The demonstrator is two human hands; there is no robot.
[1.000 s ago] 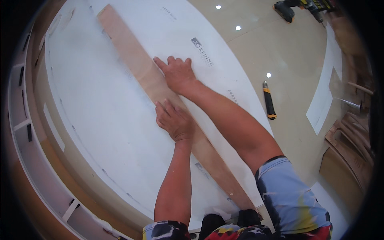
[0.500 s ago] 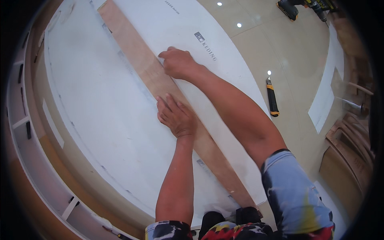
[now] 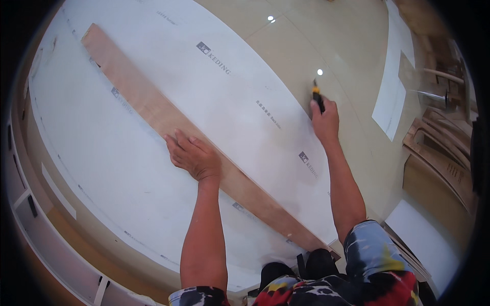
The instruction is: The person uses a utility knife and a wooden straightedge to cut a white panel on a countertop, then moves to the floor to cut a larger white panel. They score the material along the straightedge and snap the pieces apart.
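A long, narrow wooden strip (image 3: 127,76) lies diagonally across a large white sheet (image 3: 102,163) with grey printed marks. My left hand (image 3: 193,157) rests on the strip, fingers stretched out over its left edge. My right hand (image 3: 324,122) is closed around a black and yellow utility knife (image 3: 317,93), just off the sheet's right edge over the tiled floor, with the knife's tip pointing away from me.
Beige floor tiles (image 3: 357,168) lie to the right, with white offcuts (image 3: 389,97), curved wooden pieces (image 3: 439,158) and another white board (image 3: 423,239). A shelved white frame (image 3: 35,214) curves along the left. My dark-clad knees show at the lower edge.
My right hand has left the strip, moved rightward and taken hold of the knife that lay on the floor. The view has shifted; the drill at upper right has mostly left it.
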